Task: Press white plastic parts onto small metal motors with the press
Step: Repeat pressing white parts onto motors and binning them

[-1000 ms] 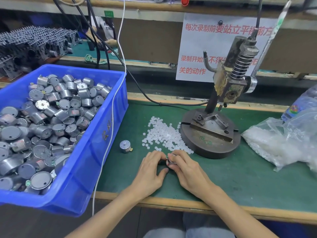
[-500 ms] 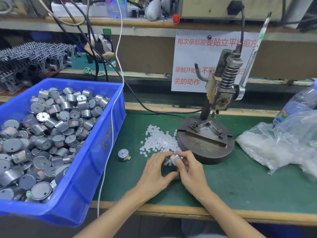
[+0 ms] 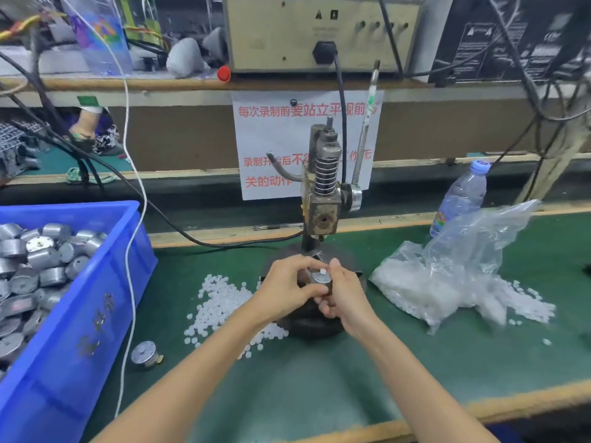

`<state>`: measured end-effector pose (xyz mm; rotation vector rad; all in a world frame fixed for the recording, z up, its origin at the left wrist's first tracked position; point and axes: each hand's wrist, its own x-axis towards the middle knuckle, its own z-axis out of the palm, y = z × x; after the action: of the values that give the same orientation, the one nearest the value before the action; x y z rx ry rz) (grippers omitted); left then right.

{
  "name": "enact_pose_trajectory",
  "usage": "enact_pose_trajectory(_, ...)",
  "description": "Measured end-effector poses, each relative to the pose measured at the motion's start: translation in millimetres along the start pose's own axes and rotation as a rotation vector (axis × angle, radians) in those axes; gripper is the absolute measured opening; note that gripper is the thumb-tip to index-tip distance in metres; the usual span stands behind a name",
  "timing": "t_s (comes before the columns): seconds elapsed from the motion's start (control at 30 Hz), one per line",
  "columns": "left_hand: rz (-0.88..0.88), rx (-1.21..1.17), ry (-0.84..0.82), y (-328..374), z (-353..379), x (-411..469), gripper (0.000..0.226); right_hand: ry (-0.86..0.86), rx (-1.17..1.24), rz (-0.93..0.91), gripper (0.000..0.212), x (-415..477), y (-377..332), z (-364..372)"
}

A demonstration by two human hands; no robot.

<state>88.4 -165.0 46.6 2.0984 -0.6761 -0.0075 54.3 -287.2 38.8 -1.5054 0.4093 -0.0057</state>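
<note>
Motor topped by white part, left hand and right hand grips curled around it

Both bare forearms reach forward and converge. The left grip curls its fingers over the far side of a small motor, thumb on the near side. The right grip pinches it from the right, forefinger upright.

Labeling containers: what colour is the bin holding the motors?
Blue bin, faint yellowish print on its side; head view.
</note>
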Motion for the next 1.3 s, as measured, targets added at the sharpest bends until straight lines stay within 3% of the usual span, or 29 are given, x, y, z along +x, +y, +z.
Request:
enact_pose_trajectory(0.17, -0.09, 0.402, 0.291, -9, 23, 20, 0.035, 0.079, -0.105, -0.188, 0.02, -4, 12, -14)
enact_pose_trajectory(0.3, -0.154, 0.34, 0.399, -14, 38, 27, 0.041, 0.124, -0.149, -0.303, 0.018, -1, 11, -25)
enact_pose_trajectory(0.5, -0.149, 0.14, 0.316, -19, 32, 24, 0.051, 0.358, -0.116, -0.631, 0.02, 8, -64, -32)
enact_pose_trajectory(0.57, -0.157, 0.099, 0.288, -19, 28, 24, 0.044, 0.395, -0.086, -0.713, 0.022, 20, -107, -32)
enact_pose_trajectory(0.67, -0.179, 0.106, 0.281, -15, 24, 24, 0.032, 0.304, -0.023, -0.653, 0.041, 44, -167, -30)
enact_pose_trajectory(0.77, -0.178, 0.122, 0.258, -14, 21, 25, 0.032, 0.268, 0.017, -0.633, 0.041, 51, -192, -32)
enact_pose_trajectory(0.9, -0.164, 0.144, 0.26, -14, 20, 26, 0.035, 0.322, -0.04, -0.818, 0.009, 29, -176, -35)
enact_pose_trajectory(1.03, -0.158, 0.168, 0.263, -15, 21, 26, 0.037, 0.4, -0.006, -0.976, 0.027, 1, -133, -32)
enact_pose_trajectory(1.3, -0.129, 0.239, 0.268, -19, 24, 28, 0.037, 0.406, 0.041, -1.08, 0.017, -7, -101, -25)
